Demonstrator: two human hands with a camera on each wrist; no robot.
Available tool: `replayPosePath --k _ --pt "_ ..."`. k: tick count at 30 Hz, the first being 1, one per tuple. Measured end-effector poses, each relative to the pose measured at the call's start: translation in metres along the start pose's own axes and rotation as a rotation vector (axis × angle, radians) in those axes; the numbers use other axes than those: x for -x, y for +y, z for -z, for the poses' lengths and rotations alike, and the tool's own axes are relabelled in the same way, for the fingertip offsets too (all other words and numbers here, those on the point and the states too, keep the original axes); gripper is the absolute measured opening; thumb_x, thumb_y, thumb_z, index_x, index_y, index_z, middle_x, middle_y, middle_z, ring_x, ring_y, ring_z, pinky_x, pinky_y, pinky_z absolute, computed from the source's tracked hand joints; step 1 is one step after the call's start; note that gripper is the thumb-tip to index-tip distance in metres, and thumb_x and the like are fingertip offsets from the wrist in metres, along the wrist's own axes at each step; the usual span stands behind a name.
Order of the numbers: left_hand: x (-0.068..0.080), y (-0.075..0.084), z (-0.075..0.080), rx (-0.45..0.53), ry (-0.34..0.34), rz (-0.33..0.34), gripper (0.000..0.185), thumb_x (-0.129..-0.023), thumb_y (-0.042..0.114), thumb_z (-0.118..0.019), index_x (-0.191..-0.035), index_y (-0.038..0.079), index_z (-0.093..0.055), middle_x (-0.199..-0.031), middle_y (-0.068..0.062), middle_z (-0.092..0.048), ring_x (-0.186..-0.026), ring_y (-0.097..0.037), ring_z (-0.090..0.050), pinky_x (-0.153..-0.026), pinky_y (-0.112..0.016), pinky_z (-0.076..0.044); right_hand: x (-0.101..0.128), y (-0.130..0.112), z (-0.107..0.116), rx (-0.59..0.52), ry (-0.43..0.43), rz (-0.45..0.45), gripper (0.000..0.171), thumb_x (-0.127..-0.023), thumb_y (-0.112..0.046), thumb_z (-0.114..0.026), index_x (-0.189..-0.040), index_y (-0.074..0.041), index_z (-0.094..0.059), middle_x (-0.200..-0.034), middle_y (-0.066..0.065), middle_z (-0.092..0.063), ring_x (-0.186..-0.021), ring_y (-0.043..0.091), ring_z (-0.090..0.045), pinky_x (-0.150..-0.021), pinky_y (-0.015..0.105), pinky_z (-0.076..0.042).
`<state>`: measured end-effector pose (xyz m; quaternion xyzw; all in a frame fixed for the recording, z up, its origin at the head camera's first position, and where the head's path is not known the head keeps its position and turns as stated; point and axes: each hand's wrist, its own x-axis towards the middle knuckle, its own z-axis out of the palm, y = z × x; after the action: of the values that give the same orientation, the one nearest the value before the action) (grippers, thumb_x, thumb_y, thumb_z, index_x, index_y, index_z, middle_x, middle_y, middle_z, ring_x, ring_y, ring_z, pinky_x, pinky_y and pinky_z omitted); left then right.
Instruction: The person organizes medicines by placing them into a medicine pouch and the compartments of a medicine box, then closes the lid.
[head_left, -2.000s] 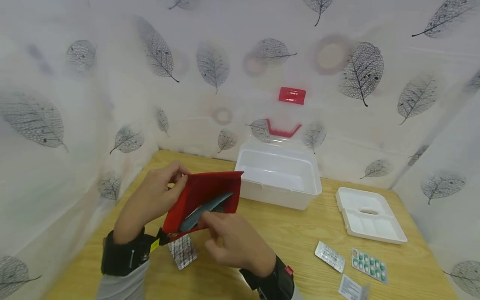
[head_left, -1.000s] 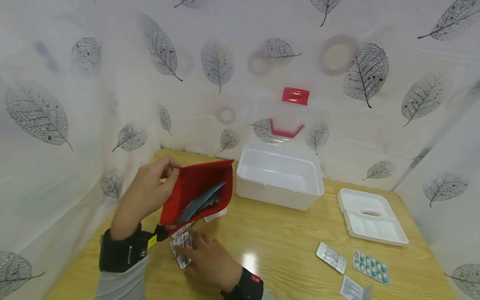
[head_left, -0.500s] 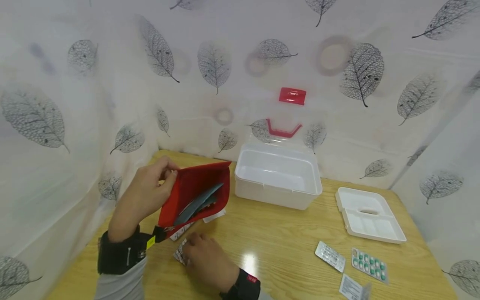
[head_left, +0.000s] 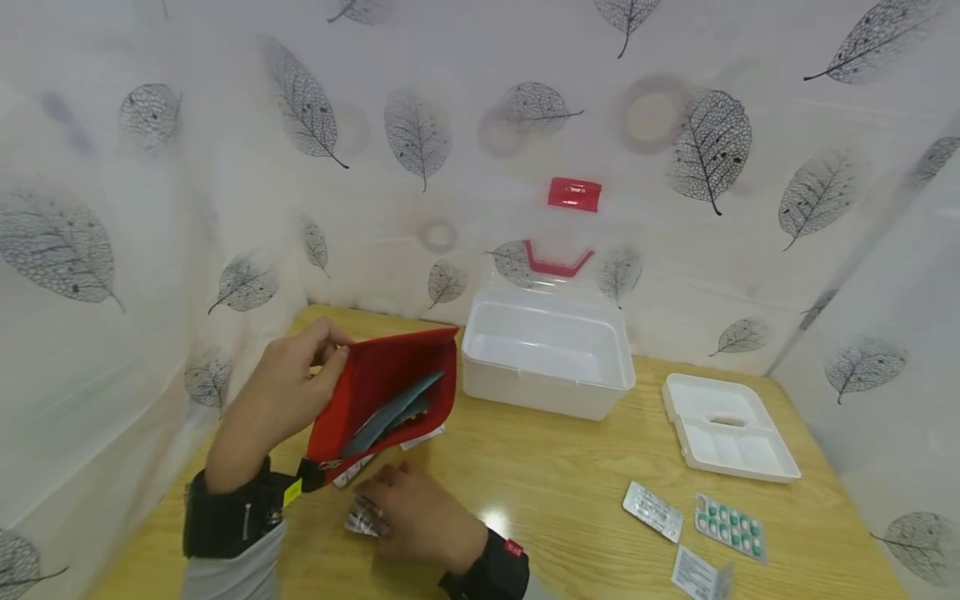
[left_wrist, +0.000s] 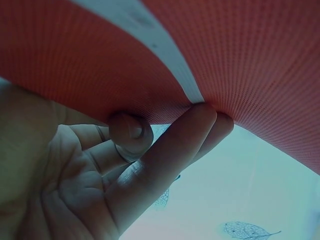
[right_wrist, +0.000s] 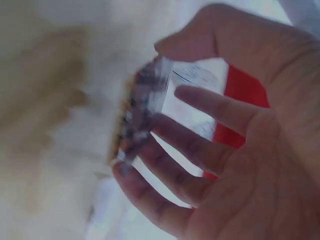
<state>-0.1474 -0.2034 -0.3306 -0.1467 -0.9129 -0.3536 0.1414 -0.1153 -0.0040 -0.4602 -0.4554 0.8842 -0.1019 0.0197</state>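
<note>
Up close, no writing reads clearly: the leaflet (head_left: pixel 700 573) at the near right edge carries print too small to make out, and the red latch (head_left: pixel 573 194) on the clear lid shows only a faint mark.

Your left hand (head_left: pixel 281 392) pinches the top edge of the red pouch (head_left: pixel 386 392), fingers curled on the fabric, holding it open and tilted above the table (head_left: pixel 570 467); a grey-blue card (head_left: pixel 390 414) sticks out of its pocket. Your right hand (head_left: pixel 420 517) is low on the table just under the pouch, fingers curled round a blister pack (head_left: pixel 362 518), which the right wrist view shows blurred between thumb and fingertips. A white slip (head_left: pixel 423 435) lies beneath the pouch's lower edge.

Behind the pouch stands the white box (head_left: pixel 546 379), open, its lid up against the leaf-patterned wall. Right of it lies a white tray (head_left: pixel 726 429). Nearer you, well apart from your hands, lie a silver blister (head_left: pixel 652 511) and a green-pill blister (head_left: pixel 729 526), just beside each other.
</note>
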Motion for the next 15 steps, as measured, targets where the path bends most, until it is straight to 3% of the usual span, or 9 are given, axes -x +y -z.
replayPosePath --k 6,11,15 --pt "0.0 0.0 -0.001 -0.008 -0.003 0.001 0.014 -0.103 0.012 -0.051 -0.109 0.009 -0.064 -0.078 0.004 -0.067 -0.078 -0.016 -0.063 -0.076 -0.04 -0.053 0.008 0.01 0.028 -0.175 0.001 -0.03 0.063 -0.07 -0.024 -0.086 -0.129 -0.028 -0.066 -0.119 -0.015 -0.065 -0.105 -0.001 -0.054 -0.089 0.026 -0.038" --pt "-0.001 0.0 -0.003 -0.003 0.0 0.003 0.015 -0.104 0.012 -0.05 -0.11 0.009 -0.064 -0.082 0.003 -0.07 -0.086 -0.019 -0.067 -0.074 -0.038 -0.053 0.018 0.018 0.054 -0.323 -0.028 -0.009 0.068 -0.072 -0.021 -0.085 -0.136 -0.024 -0.06 -0.127 -0.012 -0.061 -0.109 0.0 -0.052 -0.092 0.018 -0.042" --pt "-0.002 -0.001 -0.004 -0.007 0.006 -0.001 0.015 -0.103 0.012 -0.051 -0.109 0.009 -0.064 -0.082 0.003 -0.071 -0.086 -0.02 -0.069 -0.069 -0.033 -0.052 0.028 0.025 0.073 -0.441 -0.009 0.005 0.076 -0.071 -0.015 -0.086 -0.138 -0.025 -0.051 -0.127 -0.011 -0.06 -0.109 0.001 -0.053 -0.095 0.019 -0.046"
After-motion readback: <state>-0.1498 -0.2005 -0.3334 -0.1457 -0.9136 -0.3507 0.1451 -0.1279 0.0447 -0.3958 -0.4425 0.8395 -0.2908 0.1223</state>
